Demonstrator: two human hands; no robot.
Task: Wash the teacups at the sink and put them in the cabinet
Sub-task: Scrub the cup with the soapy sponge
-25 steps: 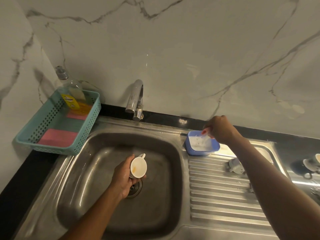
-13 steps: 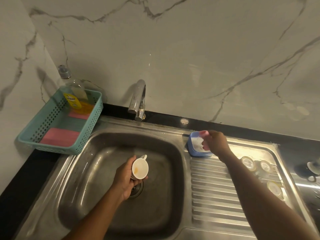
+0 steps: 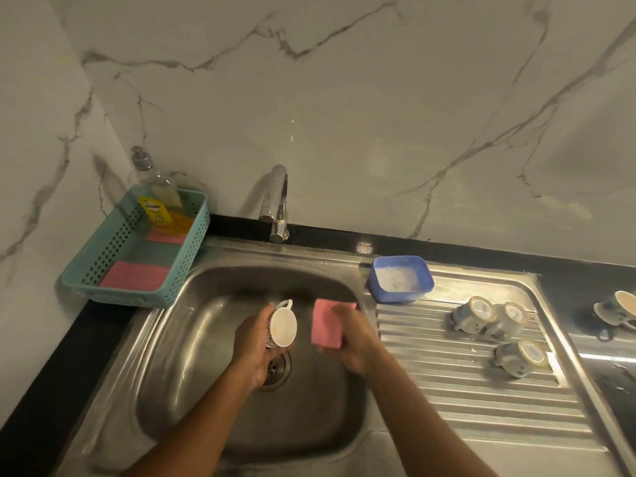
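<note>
Fingers curl round the stained teacup (image 3: 283, 328) in our left hand (image 3: 253, 344) and clamp the pink sponge (image 3: 326, 327) in our right hand (image 3: 352, 342); scrubbing the cup's inside should come next.

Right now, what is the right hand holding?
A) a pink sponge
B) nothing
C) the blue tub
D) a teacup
A: the right hand grips a pink sponge above the sink, facing the teacup held in the left hand.
</note>
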